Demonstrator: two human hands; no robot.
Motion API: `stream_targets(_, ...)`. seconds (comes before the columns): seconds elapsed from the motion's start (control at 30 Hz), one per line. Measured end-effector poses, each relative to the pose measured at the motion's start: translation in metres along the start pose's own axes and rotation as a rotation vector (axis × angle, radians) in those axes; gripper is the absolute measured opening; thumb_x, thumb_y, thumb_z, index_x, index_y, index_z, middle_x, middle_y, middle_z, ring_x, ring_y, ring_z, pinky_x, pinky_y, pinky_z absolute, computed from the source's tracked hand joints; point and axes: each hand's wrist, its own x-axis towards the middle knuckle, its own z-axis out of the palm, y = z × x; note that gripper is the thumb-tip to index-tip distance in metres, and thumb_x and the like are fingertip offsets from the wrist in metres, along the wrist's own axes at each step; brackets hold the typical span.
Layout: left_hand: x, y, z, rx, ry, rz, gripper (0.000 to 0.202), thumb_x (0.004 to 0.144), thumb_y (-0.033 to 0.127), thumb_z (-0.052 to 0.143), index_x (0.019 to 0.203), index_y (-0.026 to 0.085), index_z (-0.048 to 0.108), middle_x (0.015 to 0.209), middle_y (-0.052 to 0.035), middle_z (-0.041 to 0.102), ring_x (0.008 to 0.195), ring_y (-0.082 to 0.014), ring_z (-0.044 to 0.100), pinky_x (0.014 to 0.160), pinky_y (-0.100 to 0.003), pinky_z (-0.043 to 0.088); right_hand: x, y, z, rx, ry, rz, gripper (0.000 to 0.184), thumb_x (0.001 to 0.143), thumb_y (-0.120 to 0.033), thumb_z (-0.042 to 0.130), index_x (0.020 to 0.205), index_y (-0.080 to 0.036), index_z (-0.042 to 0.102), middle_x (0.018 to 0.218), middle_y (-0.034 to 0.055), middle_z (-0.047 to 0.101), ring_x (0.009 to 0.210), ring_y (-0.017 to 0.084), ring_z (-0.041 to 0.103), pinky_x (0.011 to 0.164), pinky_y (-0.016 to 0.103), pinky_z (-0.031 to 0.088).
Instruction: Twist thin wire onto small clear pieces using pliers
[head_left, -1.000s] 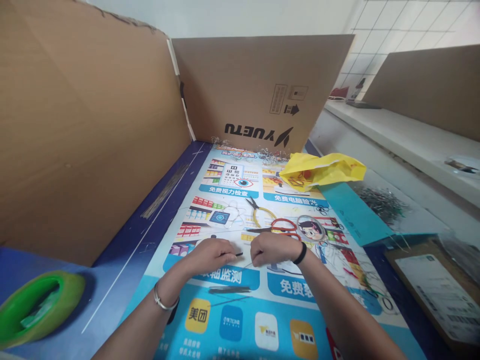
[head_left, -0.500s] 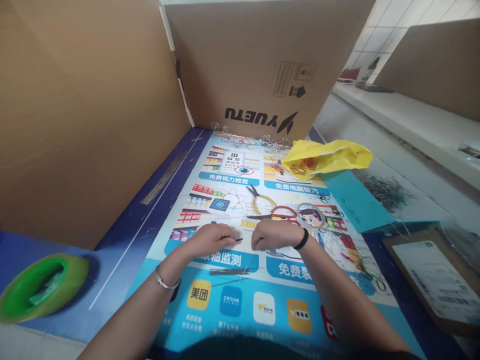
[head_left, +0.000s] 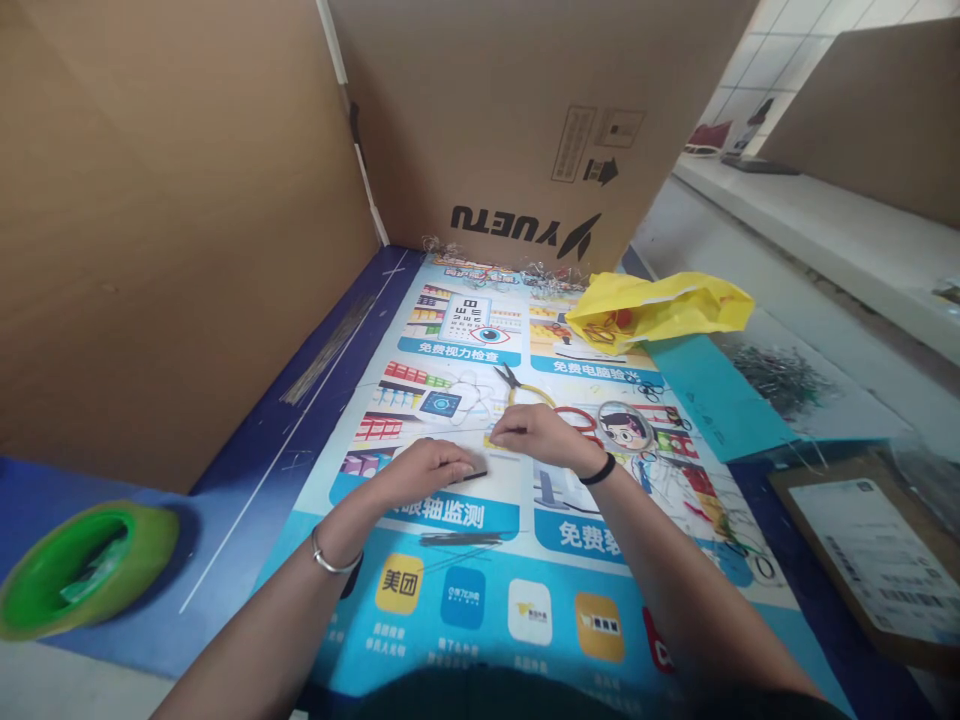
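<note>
My left hand (head_left: 426,470) is closed over the printed poster (head_left: 420,350), a thin dark strip (head_left: 474,473) sticking out from its fingertips. Just right of it and a little farther away is my right hand (head_left: 538,436), its fingers pinched together. Whatever they hold is too small to make out. Beyond the right hand lie pliers with yellow handles (head_left: 529,392) and a tool with red looped handles (head_left: 579,418), partly covered by the hand. A bundle of thin dark wires (head_left: 459,539) rests on the poster nearer to me.
Cardboard panels (head_left: 495,120) wall off the left and back. A roll of green tape (head_left: 142,570) sits at left, thin straight wires (head_left: 330,350) farther along. To the right are a yellow bag (head_left: 675,305), a pile of metal pieces (head_left: 780,375) and a labelled packet (head_left: 870,560).
My right hand has moved away from me and slightly left, now covering part of the red-handled tool. The left hand has stayed nearly in place, with more of the dark strip showing.
</note>
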Motion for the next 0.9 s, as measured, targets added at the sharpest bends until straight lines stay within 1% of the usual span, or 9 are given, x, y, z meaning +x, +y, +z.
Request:
stream_targets(0.03,0.001,-0.001,0.0,0.046,0.0,0.008,0.025,0.084,0.031,0.046,0.094,0.023,0.067,0.087,-0.0007,0.068,0.077,-0.0134,0.058,0.069,-0.023,0.042,0.001,0.0,0.002,-0.029,0.037,0.002,0.021,0.084,-0.026,0.049,0.081,-0.016,0.067,0.078,0.0025,0.064,0.075,0.011,0.056,0.07,0.021,0.038)
stream_targets(0.1,0.002,-0.004,0.0,0.21,0.037,0.025,0.028,0.087,0.028,0.041,0.1,0.023,0.065,0.095,-0.0021,0.066,0.086,-0.0155,0.057,0.074,-0.026,0.042,0.003,-0.003,0.006,-0.142,0.057,0.013,0.021,0.085,-0.026,0.048,0.081,-0.017,0.067,0.08,0.0028,0.063,0.078,0.012,0.055,0.071,0.022,0.037)
stream_targets(0.17,0.002,-0.007,0.001,0.415,0.11,0.025,0.028,0.088,0.027,0.039,0.098,0.023,0.065,0.092,-0.0038,0.065,0.086,-0.0176,0.056,0.073,-0.028,0.041,0.003,-0.008,0.011,-0.326,0.041,0.045,0.024,0.087,-0.024,0.045,0.079,-0.017,0.066,0.082,0.004,0.061,0.081,0.013,0.053,0.07,0.023,0.035)
stream_targets(0.23,0.002,-0.01,0.003,0.598,0.155,0.027,0.028,0.088,0.025,0.038,0.092,0.021,0.065,0.082,-0.0046,0.063,0.081,-0.0184,0.055,0.068,-0.029,0.04,0.004,-0.015,0.016,-0.536,0.025,0.09,0.026,0.087,-0.021,0.042,0.075,-0.017,0.065,0.083,0.0059,0.059,0.08,0.015,0.05,0.068,0.025,0.032)
stream_targets(0.3,0.002,-0.011,0.005,0.713,0.18,0.041,0.025,0.088,0.023,0.04,0.088,0.02,0.065,0.076,-0.0045,0.06,0.076,-0.0183,0.053,0.067,-0.029,0.038,0.004,-0.021,0.021,-0.684,0.038,0.111,0.022,0.085,-0.016,0.044,0.076,-0.016,0.064,0.082,0.0063,0.058,0.077,0.015,0.048,0.066,0.027,0.029)
stream_targets(0.47,0.004,-0.008,0.007,0.798,0.206,0.08,0.016,0.085,0.016,0.045,0.082,0.019,0.061,0.076,-0.0043,0.059,0.076,-0.0183,0.05,0.069,-0.031,0.036,0.005,-0.028,0.031,-0.801,0.05,0.052,0.016,0.083,-0.013,0.048,0.074,-0.016,0.061,0.079,0.0071,0.057,0.084,0.02,0.044,0.068,0.031,0.028)
stream_targets(0.63,0.005,-0.001,0.004,0.862,0.257,0.1,0.016,0.085,0.017,0.047,0.074,0.019,0.058,0.069,-0.004,0.057,0.081,-0.021,0.048,0.076,-0.038,0.033,0.007,-0.032,0.038,-0.819,0.052,0.06,0.017,0.085,-0.012,0.045,0.08,-0.016,0.061,0.081,0.0072,0.056,0.081,0.019,0.044,0.066,0.031,0.03)
stream_targets(0.77,0.006,0.002,0.007,0.888,0.231,0.079,0.015,0.083,0.014,0.049,0.072,0.017,0.058,0.075,-0.0058,0.058,0.08,-0.0213,0.047,0.069,-0.035,0.035,0.009,-0.037,0.044,-0.842,0.064,0.09,0.017,0.085,-0.014,0.045,0.079,-0.014,0.062,0.086,0.0102,0.055,0.087,0.022,0.044,0.068,0.032,0.033)
stream_targets(0.9,0.007,0.001,0.011,0.907,0.221,0.06,0.017,0.083,0.013,0.046,0.072,0.016,0.058,0.076,-0.0061,0.057,0.08,-0.0216,0.048,0.069,-0.034,0.037,0.01,-0.038,0.052,-0.853,0.068,0.123,0.016,0.086,-0.014,0.044,0.083,-0.014,0.06,0.088,0.0108,0.055,0.087,0.023,0.046,0.067,0.033,0.035)
